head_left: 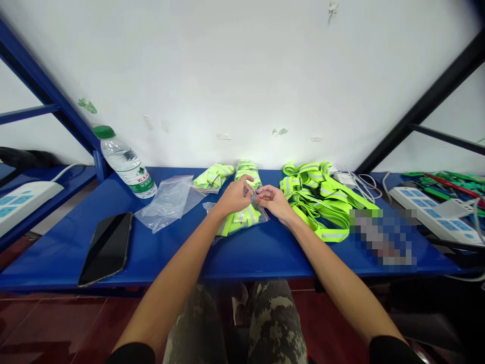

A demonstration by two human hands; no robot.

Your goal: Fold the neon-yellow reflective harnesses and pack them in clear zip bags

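A clear zip bag [242, 219] with a folded neon-yellow reflective strap inside lies on the blue table in front of me. My left hand [238, 196] pinches the bag's zip edge from the left. On the right, my right hand [273, 200] has its fingers closed on the same edge, close to the left fingertips. Behind my hands are two more filled bags: one packed bag [214, 177] to the left and another packed bag [248, 171] near the wall. Loose reflective straps [320, 194] are heaped right of my right hand.
Flat clear zip bags [166, 199] lie to the left, near a water bottle [127, 164] and a black phone [106, 247]. Power strips [435, 215] and cables sit at the right. A blurred patch [382, 237] covers something on the table's right part. A white wall rises behind.
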